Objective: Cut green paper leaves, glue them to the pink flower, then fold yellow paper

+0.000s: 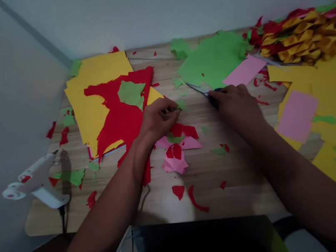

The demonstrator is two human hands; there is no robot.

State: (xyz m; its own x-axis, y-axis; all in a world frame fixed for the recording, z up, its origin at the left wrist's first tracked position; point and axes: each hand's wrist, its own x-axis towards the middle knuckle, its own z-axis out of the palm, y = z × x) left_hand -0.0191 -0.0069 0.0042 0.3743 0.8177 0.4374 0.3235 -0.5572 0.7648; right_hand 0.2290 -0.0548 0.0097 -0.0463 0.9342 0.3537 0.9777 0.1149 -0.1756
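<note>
My left hand (pixel 160 116) pinches a small piece of green paper (pixel 181 105) between thumb and fingertips, above the middle of the table. To its right, my right hand (pixel 239 105) is closed around the dark handle of a pair of scissors (pixel 198 89). The blades point to the upper left, close to a green scrap (pixel 178 82), and look nearly together. A large cut sheet of red paper (pixel 126 119) lies partly under my left wrist, with a green piece (pixel 131 93) on top. Just below my left hand rests a folded pink paper shape (pixel 176 162) with red bits on it.
A white glue gun (pixel 36 183) stands at the left edge, its cord hanging down. Yellow sheets (pixel 99 67) lie behind the red paper. Green paper (pixel 213 60) and a pink strip (pixel 244 69) lie at the back. Curled yellow pieces (pixel 309 39) are heaped at back right.
</note>
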